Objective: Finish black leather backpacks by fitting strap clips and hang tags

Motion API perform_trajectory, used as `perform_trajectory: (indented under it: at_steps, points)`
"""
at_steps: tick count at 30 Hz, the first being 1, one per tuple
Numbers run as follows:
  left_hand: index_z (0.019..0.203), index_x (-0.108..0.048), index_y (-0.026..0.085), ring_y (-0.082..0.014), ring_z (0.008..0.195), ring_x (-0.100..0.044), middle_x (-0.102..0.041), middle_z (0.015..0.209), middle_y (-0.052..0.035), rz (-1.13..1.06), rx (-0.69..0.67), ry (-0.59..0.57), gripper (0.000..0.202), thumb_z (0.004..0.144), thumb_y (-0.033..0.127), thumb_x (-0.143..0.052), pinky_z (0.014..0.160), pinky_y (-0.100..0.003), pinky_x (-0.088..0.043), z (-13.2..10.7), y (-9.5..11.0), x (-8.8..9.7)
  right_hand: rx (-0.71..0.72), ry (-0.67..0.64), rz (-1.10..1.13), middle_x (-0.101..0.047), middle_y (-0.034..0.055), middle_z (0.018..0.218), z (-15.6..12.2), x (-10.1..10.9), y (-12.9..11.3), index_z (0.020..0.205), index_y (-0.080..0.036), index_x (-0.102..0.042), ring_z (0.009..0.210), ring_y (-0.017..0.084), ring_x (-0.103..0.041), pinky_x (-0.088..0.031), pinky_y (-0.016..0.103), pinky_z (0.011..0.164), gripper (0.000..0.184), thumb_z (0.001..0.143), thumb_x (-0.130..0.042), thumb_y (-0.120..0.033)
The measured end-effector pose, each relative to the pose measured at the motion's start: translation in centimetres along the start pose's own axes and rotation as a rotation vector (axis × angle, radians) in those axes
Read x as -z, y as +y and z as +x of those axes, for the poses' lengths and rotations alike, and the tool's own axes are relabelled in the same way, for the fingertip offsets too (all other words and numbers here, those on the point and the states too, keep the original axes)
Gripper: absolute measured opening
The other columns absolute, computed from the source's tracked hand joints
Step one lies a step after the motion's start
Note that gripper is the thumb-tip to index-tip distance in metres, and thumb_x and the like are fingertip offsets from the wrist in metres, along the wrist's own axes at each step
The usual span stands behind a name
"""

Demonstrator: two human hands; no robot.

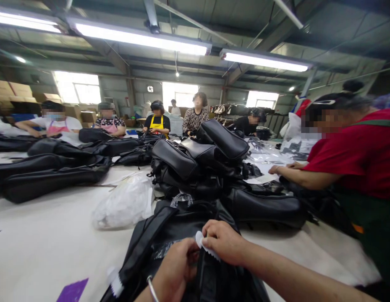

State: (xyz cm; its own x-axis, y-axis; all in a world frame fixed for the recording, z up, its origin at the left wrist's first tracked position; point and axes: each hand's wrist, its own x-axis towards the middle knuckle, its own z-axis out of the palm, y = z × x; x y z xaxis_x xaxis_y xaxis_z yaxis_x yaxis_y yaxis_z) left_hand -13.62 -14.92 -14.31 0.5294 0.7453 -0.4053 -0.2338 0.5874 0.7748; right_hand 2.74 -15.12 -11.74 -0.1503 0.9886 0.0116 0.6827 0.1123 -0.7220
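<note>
A black leather bag (169,235) lies in front of me on the white table (40,243). My right hand (224,241) is closed, pinching a small white packet (203,244) just above the bag's opening. My left hand (176,270), with a bangle on the wrist, is closed on the bag's black material right beside it. Both hands touch the bag near its middle.
A heap of black bags (201,163) rises behind mine. A crumpled clear plastic bag (124,205) lies to the left, long black bags (53,176) further left. A person in a red top (355,155) works at the right; several people sit at the far side. A purple scrap (72,290) lies near the edge.
</note>
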Motion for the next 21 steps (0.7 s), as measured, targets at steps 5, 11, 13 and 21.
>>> perform_trajectory:
  at_steps: [5, 11, 13, 21]
  points:
    - [0.087, -0.067, 0.012, -0.0142, 0.064, -0.06, -0.067, 0.076, -0.0068, 0.04, 0.005, -0.021, 0.028, 0.077, 0.038, -0.069, 0.058, -0.023, -0.047, 0.1, 0.5, 0.1, 0.049, -0.026, 0.02, -0.067, 0.001, 0.086, 0.0, 0.3, 0.3, 0.051, -0.016, -0.053, 0.075, 0.012, -0.06, -0.042, 0.021, 0.069, 0.021, 0.071, -0.059, -0.018]
    - [0.08, -0.063, 0.014, -0.0137, 0.061, -0.061, -0.065, 0.069, -0.0039, 0.166, 0.013, 0.026, 0.048, 0.061, 0.054, -0.081, 0.055, -0.021, -0.047, 0.0, 1.2, 0.0, 0.105, -0.052, -0.012, -0.067, 0.0011, 0.084, -0.1, 1.1, 0.2, 0.053, -0.015, -0.056, 0.076, 0.012, -0.061, -0.043, 0.02, 0.068, 0.022, 0.072, -0.064, -0.021]
    - [0.076, -0.061, 0.015, -0.0128, 0.057, -0.059, -0.063, 0.064, -0.0013, 0.209, -0.005, 0.05, 0.051, 0.056, 0.056, -0.083, 0.052, -0.021, -0.046, 0.3, 1.2, -0.1, 0.101, -0.054, -0.056, -0.068, 0.0016, 0.088, -0.3, 1.1, -0.2, 0.056, -0.015, -0.06, 0.077, 0.012, -0.061, -0.044, 0.019, 0.068, 0.019, 0.073, -0.065, -0.022]
    - [0.069, -0.052, 0.019, -0.0084, 0.046, -0.043, -0.045, 0.051, 0.0082, 0.288, 0.018, -0.013, 0.058, 0.053, 0.069, -0.076, 0.048, -0.021, -0.04, 1.9, -0.3, 0.8, 0.208, -0.044, -0.285, -0.07, 0.0046, 0.098, -1.1, 1.0, -0.9, 0.074, -0.015, -0.071, 0.091, 0.017, -0.064, -0.045, 0.025, 0.087, 0.015, 0.081, -0.064, -0.026]
